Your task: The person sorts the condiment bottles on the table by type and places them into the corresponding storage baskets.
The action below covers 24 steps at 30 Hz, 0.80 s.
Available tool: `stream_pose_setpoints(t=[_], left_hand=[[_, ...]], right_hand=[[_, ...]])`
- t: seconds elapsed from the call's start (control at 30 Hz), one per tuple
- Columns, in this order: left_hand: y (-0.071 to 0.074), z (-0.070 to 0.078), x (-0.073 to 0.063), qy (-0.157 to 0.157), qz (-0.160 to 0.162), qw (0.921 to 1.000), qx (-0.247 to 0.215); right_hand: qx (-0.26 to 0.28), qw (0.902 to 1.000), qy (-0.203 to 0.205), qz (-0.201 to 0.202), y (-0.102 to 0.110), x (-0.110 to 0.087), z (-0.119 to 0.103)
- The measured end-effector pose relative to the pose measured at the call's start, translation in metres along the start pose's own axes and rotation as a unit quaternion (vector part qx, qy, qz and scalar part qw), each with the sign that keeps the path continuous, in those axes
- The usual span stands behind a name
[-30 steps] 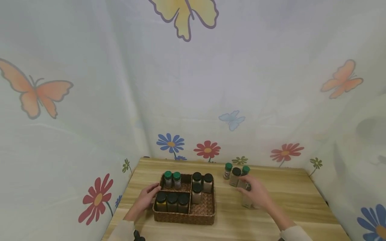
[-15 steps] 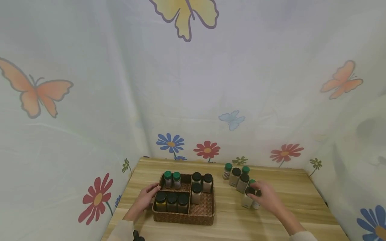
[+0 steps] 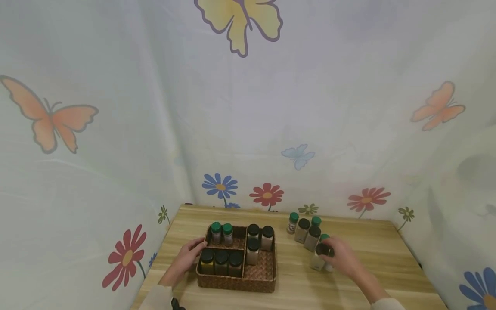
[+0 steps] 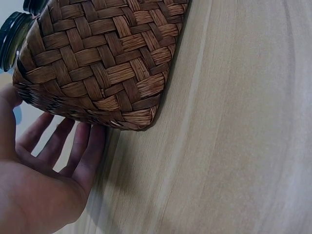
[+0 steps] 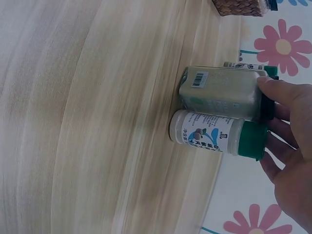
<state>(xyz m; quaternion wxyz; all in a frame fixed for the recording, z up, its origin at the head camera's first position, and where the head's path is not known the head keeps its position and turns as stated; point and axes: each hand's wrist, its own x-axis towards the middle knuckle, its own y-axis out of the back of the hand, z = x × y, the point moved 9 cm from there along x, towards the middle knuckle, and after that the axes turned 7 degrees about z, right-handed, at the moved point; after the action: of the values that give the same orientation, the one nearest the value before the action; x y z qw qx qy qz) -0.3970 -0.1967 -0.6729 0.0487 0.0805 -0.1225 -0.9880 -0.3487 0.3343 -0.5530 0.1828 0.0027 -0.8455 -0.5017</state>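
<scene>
My right hand (image 3: 345, 257) grips a square spice jar (image 5: 219, 92) by its black lid, thumb on the near side and fingers behind. Pale contents show through its clear walls, with a barcode label near the base. Right beside it is a round spice shaker (image 5: 209, 131) with a green cap, close to my fingertips. My left hand (image 3: 190, 255) touches the left side of a woven basket (image 3: 232, 283), thumb at the rim and relaxed fingers along the outer wall. The basket has three compartments: two green-capped shakers (image 3: 222, 236), three dark-lidded jars (image 3: 221, 263), and three black-lidded jars (image 3: 252, 252).
Behind the gripped jar stand more black-lidded jars (image 3: 311, 239) and green-capped shakers (image 3: 292, 224) on the wooden table (image 3: 298, 288). A white cloth (image 3: 341, 129) printed with flowers and butterflies surrounds the table. A small black object (image 3: 176, 304) lies near the left sleeve.
My right hand has moved right and nearer from over the back jars, and now grips the front black-lidded jar. My left hand has stayed at the basket.
</scene>
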Motion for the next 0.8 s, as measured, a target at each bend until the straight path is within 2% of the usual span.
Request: stream_pose_setpoints(t=[0.27, 0.43, 0.63, 0.8], left_hand=[[0.002, 0.0, -0.002, -0.007, 0.002, 1.0, -0.005], [0.001, 0.0, -0.004, -0.007, 0.003, 0.9999, -0.007], [-0.003, 0.002, -0.004, -0.006, -0.001, 0.9998, -0.017], [-0.002, 0.002, -0.002, -0.008, -0.001, 0.9998, -0.019]], right_hand=[[0.024, 0.9995, -0.021, -0.005, -0.008, 0.004, 0.004], [0.023, 0.9995, -0.018, -0.008, -0.007, 0.003, 0.002], [-0.002, 0.9998, 0.014, 0.013, 0.0, -0.002, -0.003], [-0.017, 0.9991, 0.037, 0.013, -0.001, 0.001, -0.009]])
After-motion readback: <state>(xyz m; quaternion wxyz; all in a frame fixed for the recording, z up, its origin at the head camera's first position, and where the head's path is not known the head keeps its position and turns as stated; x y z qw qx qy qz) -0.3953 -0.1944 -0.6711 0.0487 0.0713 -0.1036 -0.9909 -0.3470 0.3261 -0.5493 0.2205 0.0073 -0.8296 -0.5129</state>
